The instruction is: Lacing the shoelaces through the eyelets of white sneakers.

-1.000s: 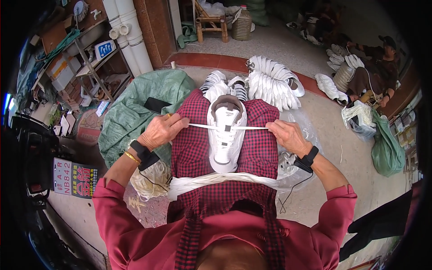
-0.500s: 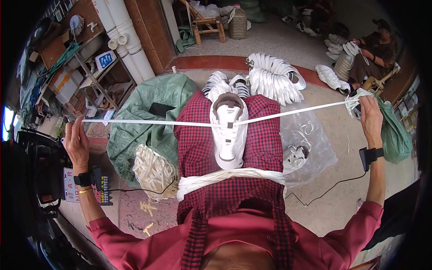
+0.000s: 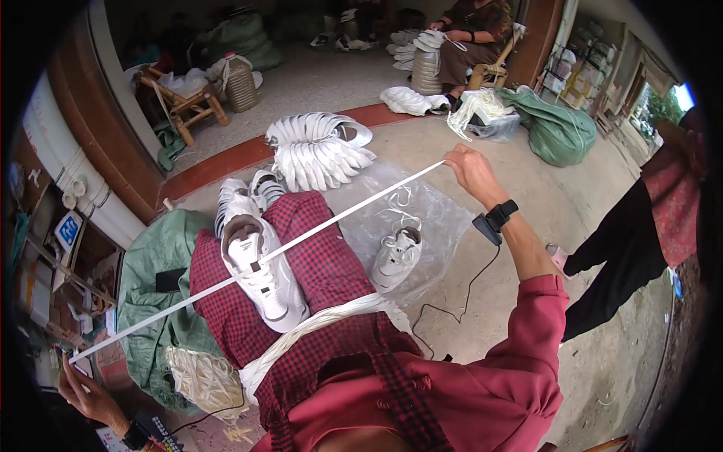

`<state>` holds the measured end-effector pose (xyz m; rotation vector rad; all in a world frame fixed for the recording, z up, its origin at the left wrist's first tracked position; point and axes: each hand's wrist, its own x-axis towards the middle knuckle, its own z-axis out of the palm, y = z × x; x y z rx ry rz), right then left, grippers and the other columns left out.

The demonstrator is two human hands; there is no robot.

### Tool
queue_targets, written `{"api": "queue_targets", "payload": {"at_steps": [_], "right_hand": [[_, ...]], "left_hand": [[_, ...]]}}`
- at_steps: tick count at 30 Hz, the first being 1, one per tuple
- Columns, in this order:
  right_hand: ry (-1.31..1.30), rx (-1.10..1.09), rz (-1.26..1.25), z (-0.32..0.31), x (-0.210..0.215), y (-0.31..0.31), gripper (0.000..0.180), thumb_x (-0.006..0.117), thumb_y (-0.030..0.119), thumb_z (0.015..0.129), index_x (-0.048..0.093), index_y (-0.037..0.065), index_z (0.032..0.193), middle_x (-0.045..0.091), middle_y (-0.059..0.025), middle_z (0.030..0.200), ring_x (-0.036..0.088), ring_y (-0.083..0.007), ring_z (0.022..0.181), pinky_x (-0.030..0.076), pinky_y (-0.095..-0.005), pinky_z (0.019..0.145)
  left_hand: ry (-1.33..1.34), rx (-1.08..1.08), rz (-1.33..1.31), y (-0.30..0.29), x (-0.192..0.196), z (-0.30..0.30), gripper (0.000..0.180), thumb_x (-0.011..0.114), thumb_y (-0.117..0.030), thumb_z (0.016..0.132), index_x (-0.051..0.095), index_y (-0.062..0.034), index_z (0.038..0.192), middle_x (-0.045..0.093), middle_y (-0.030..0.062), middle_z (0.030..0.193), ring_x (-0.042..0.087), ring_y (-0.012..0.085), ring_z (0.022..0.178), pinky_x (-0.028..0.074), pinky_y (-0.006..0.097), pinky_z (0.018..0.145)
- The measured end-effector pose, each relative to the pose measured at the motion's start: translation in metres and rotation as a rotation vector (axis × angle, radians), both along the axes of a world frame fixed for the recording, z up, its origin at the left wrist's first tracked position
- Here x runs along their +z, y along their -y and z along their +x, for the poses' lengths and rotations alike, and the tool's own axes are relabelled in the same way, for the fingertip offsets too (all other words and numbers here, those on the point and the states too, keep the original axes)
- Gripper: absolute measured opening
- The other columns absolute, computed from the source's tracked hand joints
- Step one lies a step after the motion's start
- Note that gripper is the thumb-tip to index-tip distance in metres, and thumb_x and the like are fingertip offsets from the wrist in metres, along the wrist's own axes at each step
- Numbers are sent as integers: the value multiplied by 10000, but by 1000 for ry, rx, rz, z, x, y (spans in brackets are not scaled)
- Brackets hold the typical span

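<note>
- Checked apron (image 3: 320,233), red and black, lower centre of the frame, a bundle of white strands (image 3: 301,328) across it
- White shoe (image 3: 279,297), one, on the apron left of centre, toe towards the wearer, small dark tab on its tongue
- White lace (image 3: 361,208), one, straight and taut from lower left to right of centre, crossing the shoe at the tab
- Left hand (image 3: 92,399), lower left corner, fingers pinched on one lace end, no gap seen
- Right hand (image 3: 474,177), right of centre, thumb and fingers closed on the other end
- Change noted: hands beside the shoe a second ago, now wide apart and on a slant, view swung right; as judged, slack taken up, with lace drawn out to both sides
- Cream hank (image 3: 207,377), lower left; green sack (image 3: 162,241) above it
- Second shoe (image 3: 395,264), laces loose, on clear plastic (image 3: 444,226), right of centre
- White shoe parts (image 3: 316,158), stacked, upper centre
- Seated co-worker (image 3: 482,26), upper right, behind a jug (image 3: 427,71)
</note>
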<state>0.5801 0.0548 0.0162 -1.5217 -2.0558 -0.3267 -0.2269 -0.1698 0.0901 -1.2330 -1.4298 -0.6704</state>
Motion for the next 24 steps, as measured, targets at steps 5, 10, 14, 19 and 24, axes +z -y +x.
{"api": "queue_targets", "payload": {"at_steps": [5,10,14,19,24], "right_hand": [[-15,18,-148,14,-3,21,132,656,134,877,713,15,887,676,-199,859,649,-400,834,516,-465,748],[-172,-120,-474,11,1,37,97,637,34,819,713,-9,862,666,-241,801,654,-405,798,521,-455,742],[-24,63,-331,21,-29,36,114,602,-25,775,676,-26,862,658,-200,758,652,-373,743,513,-431,678],[-39,123,-347,9,-33,74,66,581,-17,748,638,-27,778,636,-203,759,644,-391,759,515,-450,706],[-97,141,-173,8,-59,103,148,628,40,825,633,17,972,624,-172,869,650,-359,777,522,-424,681]], "left_hand": [[-59,-48,5,-28,-23,-57,339,566,-4,978,633,-79,1302,643,200,1120,660,344,1000,549,403,781],[-94,-183,215,-64,-20,-65,128,675,-241,937,783,-186,979,620,71,860,646,280,750,527,407,650],[-18,-282,179,-90,-29,-59,130,671,-230,940,772,-172,999,623,74,880,645,273,767,527,405,660],[114,-430,125,-125,-47,-41,140,663,-212,947,754,-149,1033,627,79,912,643,261,797,527,403,676],[263,-605,69,-170,-74,-10,155,655,-194,953,736,-125,1066,632,85,944,642,249,826,528,400,693]]}}
